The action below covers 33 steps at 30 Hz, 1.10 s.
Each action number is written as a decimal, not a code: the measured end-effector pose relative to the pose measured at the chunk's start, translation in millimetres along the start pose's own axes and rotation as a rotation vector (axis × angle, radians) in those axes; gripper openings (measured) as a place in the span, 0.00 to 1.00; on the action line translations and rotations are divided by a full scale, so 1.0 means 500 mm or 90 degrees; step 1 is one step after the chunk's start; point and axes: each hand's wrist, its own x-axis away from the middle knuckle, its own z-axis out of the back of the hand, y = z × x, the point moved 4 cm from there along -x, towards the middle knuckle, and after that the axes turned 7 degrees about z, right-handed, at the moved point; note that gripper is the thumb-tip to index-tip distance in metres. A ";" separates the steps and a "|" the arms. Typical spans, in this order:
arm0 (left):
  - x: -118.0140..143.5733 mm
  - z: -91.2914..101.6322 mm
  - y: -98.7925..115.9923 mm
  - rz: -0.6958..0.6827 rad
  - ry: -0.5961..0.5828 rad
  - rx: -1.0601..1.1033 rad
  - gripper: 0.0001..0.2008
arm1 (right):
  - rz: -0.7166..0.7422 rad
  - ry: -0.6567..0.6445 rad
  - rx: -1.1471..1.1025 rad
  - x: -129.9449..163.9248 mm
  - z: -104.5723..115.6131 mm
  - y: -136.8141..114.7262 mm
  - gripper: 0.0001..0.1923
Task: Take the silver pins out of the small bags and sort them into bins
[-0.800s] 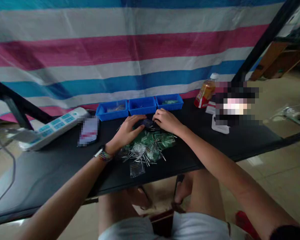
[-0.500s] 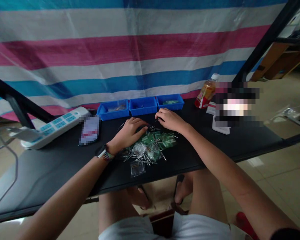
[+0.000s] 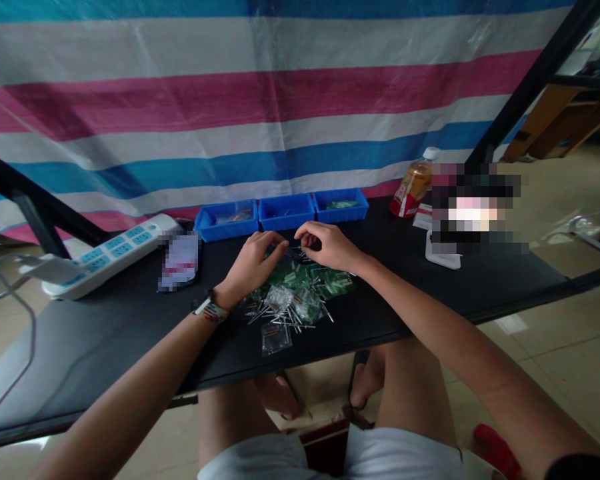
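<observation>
My left hand (image 3: 253, 263) and my right hand (image 3: 330, 245) meet fingertip to fingertip just above the black table (image 3: 105, 320). Between the tips sits a small dark part (image 3: 293, 252), pinched from both sides; its shape is too small to tell. Under and in front of the hands lies a pile of green parts and metal pins (image 3: 300, 293), with a small clear bag (image 3: 275, 337) at its near edge. A wristband is on my left wrist.
Three blue bins (image 3: 286, 212) stand in a row behind the hands, against a striped tarp. A white power strip (image 3: 110, 253) lies at the left. An orange bottle (image 3: 413, 183) and a white stand (image 3: 443, 257) are at the right.
Both hands have lifted off the pile and drawn together, fingertips now pinching the small dark part between them.
</observation>
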 end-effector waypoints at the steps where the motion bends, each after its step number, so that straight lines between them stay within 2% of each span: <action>1: 0.000 0.002 0.000 0.002 0.001 0.007 0.16 | 0.013 0.007 0.002 0.000 -0.003 -0.007 0.12; 5: 0.000 0.005 0.003 -0.001 -0.012 0.049 0.17 | 0.058 0.053 0.008 -0.001 -0.002 -0.024 0.10; 8: 0.000 0.006 0.005 0.007 -0.003 0.078 0.16 | 0.046 0.094 -0.011 -0.002 0.002 -0.024 0.07; 11: 0.000 0.006 0.001 0.027 0.020 0.110 0.14 | -0.050 0.117 -0.114 -0.001 -0.002 -0.008 0.04; 14: 0.001 0.005 0.000 0.035 0.034 0.148 0.12 | -0.175 0.118 -0.277 0.004 -0.018 0.013 0.09; 17: 0.000 0.005 0.004 0.032 0.037 0.173 0.12 | -0.226 0.135 -0.364 0.006 -0.026 0.022 0.12; 20: 0.000 0.008 0.006 0.039 0.042 0.189 0.13 | -0.234 0.158 -0.376 0.004 -0.025 0.024 0.12; 25: -0.002 0.010 0.002 0.061 0.006 0.178 0.21 | -0.242 0.155 -0.363 0.005 -0.025 0.019 0.12; 28: -0.002 0.010 0.001 0.069 -0.006 0.189 0.20 | -0.244 0.146 -0.354 0.005 -0.026 0.017 0.11; 33: -0.002 0.011 0.006 0.080 0.023 0.239 0.16 | -0.253 0.150 -0.391 0.004 -0.021 0.016 0.11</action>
